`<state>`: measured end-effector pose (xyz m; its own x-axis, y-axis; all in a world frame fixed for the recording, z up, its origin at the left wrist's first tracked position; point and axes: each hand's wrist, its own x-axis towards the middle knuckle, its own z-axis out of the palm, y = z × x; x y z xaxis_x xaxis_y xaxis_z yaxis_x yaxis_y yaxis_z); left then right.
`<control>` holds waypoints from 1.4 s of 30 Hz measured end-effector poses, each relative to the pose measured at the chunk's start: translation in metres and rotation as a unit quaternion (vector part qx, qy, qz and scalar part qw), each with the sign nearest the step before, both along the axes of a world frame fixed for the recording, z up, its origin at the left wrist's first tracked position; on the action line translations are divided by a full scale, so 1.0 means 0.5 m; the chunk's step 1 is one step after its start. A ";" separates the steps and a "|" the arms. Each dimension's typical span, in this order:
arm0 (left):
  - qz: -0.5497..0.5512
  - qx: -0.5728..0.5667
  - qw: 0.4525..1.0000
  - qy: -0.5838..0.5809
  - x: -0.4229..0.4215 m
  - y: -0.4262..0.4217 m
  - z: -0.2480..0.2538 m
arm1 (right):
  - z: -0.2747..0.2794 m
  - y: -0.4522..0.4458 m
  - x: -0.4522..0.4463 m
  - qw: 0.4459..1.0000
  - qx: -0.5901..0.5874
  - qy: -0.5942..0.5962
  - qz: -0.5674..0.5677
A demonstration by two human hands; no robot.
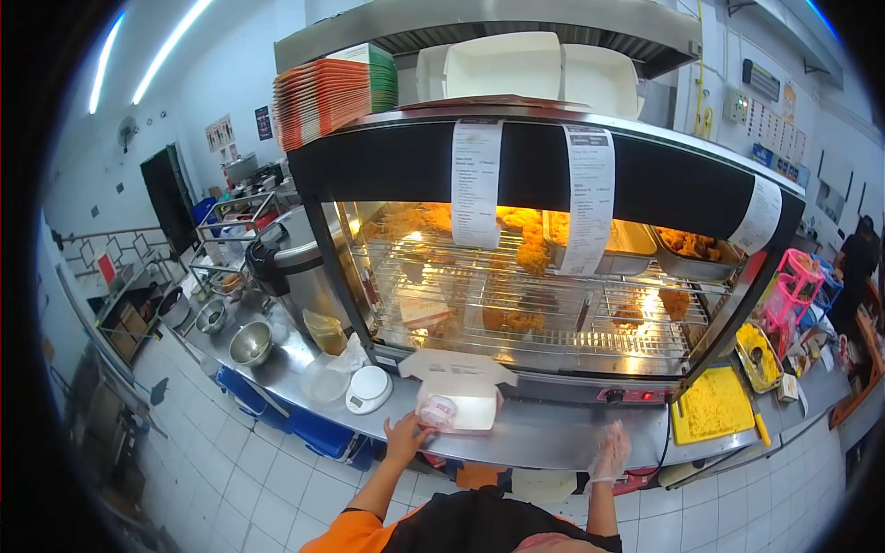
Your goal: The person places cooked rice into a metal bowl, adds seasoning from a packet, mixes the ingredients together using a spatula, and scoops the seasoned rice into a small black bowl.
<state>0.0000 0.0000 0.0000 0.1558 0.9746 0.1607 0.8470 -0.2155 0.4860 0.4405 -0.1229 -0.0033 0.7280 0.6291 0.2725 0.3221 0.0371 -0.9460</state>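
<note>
An open white takeaway box (477, 414) stands on the steel counter with its lid raised toward the warmer. In its left part sits a round paper-wrapped bundle (439, 411) with red print; what is inside the wrapping is hidden. My left hand (405, 438) is bare, its fingers apart at the box's near left corner, close to the bundle. Whether the fingertips touch the box is hard to tell. Away to the right, my right hand (610, 452) wears a clear plastic glove. Its fingers are stretched out over the counter's front edge, holding nothing.
A glass food warmer (516, 313) with fried pieces on racks rises behind the box. Order slips (477, 184) hang from its top, beside stacked cartons (323, 100). Left lie a white scale (369, 387) and metal bowl (250, 345); right, a yellow cutting board (712, 405) and knife (762, 429).
</note>
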 end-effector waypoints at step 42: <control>-0.091 0.362 0.919 -0.123 0.135 0.094 0.441 | 0.083 -0.048 0.023 0.918 0.123 0.374 -0.048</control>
<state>0.0676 0.0468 0.2204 0.1785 0.5592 0.8096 0.6488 -0.6854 0.3304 0.4518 -0.1470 0.0379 0.8179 0.5388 -0.2019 -0.4019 0.2837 -0.8706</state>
